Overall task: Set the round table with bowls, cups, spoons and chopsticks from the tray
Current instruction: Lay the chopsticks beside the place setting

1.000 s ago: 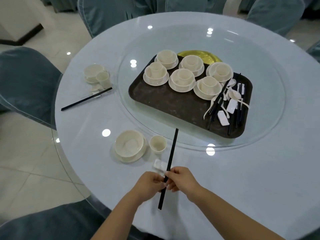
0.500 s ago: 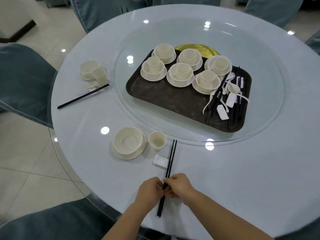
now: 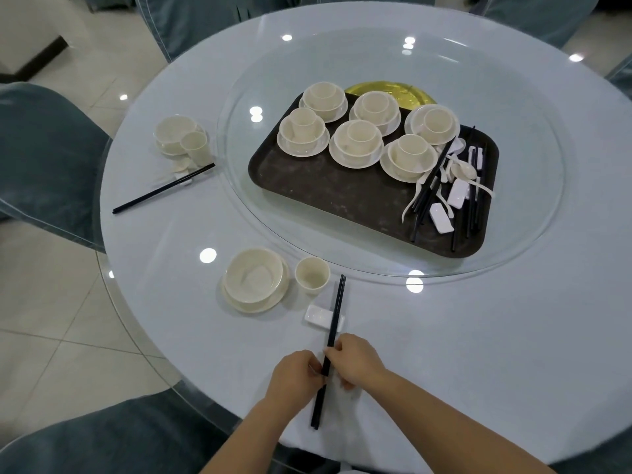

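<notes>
Head view: your left hand and right hand both pinch the pair of chopsticks, which lies across the white rest beside the cup and bowl of the near setting. Tray holds 6 more bowl sets. Risk: releasing unevenly could roll 1 stick off the rest, or nudge the rest against the cup.

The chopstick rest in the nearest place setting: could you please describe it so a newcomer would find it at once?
Start from the round table's near edge, at the bowl and loose cup. Just nearer than the cup lies the chopstick rest, a small white block. Unlike those on the tray, black chopsticks lie across it.
</notes>
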A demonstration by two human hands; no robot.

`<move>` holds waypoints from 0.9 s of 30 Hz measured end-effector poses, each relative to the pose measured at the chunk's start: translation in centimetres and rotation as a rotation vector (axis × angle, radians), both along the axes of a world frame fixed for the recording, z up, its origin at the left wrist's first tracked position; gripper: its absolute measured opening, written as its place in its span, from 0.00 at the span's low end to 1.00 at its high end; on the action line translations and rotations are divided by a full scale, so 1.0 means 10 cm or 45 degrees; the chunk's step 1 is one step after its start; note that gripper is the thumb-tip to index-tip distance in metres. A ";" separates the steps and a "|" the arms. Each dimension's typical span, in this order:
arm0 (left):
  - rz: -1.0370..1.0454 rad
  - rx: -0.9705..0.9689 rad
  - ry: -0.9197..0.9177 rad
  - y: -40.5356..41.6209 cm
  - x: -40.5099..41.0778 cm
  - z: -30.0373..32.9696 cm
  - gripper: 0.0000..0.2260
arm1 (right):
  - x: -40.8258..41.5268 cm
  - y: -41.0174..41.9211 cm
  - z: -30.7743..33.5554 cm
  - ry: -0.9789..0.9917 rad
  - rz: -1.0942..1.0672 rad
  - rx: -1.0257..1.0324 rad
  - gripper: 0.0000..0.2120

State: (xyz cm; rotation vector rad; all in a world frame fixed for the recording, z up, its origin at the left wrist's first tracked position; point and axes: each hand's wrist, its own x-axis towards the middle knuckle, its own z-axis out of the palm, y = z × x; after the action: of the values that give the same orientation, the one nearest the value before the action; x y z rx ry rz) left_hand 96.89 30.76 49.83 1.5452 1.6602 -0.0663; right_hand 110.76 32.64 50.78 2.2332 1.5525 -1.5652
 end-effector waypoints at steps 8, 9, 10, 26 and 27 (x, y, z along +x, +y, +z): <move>-0.016 -0.014 0.000 0.05 0.02 -0.01 0.03 | 0.02 -0.02 -0.06 -0.058 0.084 0.015 0.11; -0.002 0.004 0.000 0.06 0.04 -0.01 0.03 | 0.01 -0.02 -0.07 -0.069 0.104 0.017 0.11; 0.012 0.023 -0.002 0.06 0.05 -0.01 0.03 | 0.01 -0.02 -0.07 -0.078 0.120 0.020 0.12; 0.146 0.140 0.036 0.19 0.21 0.00 0.14 | 0.17 0.19 -0.05 -0.098 -0.185 0.351 0.15; 0.139 0.138 0.061 0.20 0.22 0.00 0.12 | 0.17 0.21 -0.05 -0.078 -0.189 0.341 0.17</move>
State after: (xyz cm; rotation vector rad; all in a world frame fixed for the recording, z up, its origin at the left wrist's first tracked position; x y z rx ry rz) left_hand 99.05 32.73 49.83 1.5401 1.8094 0.0457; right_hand 112.49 34.73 50.29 2.5628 1.7059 -1.3757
